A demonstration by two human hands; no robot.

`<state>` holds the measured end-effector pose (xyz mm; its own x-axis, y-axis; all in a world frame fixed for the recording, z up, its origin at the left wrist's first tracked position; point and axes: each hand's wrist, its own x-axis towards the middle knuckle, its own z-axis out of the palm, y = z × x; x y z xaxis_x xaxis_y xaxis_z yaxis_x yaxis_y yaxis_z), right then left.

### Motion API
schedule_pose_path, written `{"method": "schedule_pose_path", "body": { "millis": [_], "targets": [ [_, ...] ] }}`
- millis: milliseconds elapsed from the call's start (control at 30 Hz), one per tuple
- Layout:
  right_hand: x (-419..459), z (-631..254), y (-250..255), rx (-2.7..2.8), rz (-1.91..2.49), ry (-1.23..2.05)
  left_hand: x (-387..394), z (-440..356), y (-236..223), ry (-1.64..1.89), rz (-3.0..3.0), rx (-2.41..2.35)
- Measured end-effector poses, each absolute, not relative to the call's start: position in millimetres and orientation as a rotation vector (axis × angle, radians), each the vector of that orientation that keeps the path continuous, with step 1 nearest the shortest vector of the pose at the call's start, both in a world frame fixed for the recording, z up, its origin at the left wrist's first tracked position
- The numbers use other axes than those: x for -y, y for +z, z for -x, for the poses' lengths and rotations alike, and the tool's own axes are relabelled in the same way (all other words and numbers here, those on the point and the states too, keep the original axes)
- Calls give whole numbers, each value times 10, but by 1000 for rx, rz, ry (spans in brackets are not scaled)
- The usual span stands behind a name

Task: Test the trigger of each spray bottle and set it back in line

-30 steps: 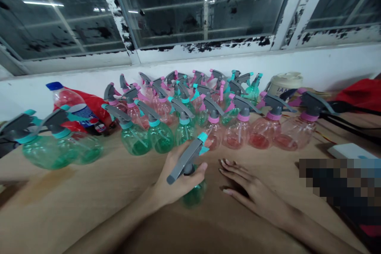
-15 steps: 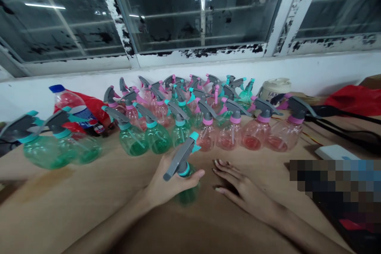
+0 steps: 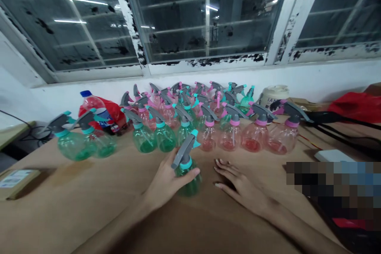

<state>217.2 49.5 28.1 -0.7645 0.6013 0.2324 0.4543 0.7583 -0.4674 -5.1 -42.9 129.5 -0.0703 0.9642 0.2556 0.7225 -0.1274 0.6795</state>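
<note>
Green clear-plastic spray bottle [image 3: 190, 180] sits in the left hand's [image 3: 175, 176] curled grip; the right hand [image 3: 242, 186], empty, lies loosely spread

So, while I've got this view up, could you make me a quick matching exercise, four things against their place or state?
Column one
1. Left hand
2. Right hand
3. Lettered container
4. Blue-capped bottle

Column two
A. Off-white, near the wall, right of the rear spray bottles
B. Palm down, holding nothing
C. Behind the two leftmost green spray bottles
D. Around an upright green spray bottle with a turquoise collar

Right pairs: 1-D, 2-B, 3-A, 4-C
</note>
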Motion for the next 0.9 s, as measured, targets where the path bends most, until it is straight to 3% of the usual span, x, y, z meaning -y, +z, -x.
{"method": "schedule_pose_path", "body": {
  "millis": [433, 633, 900],
  "targets": [
    [-379, -2113, 513, 2752, 949, 470, 635, 283, 1363, 1017, -1936, -1834],
    [-265, -2008, 727, 2816, 1024, 567, 887, 696, 1414, 1025, -1958, -1937],
    [-146, -1557, 1024, 2813, 796, 598, 1134, 1505, 1296, 1175, -1739, -2151]
  ]
}}
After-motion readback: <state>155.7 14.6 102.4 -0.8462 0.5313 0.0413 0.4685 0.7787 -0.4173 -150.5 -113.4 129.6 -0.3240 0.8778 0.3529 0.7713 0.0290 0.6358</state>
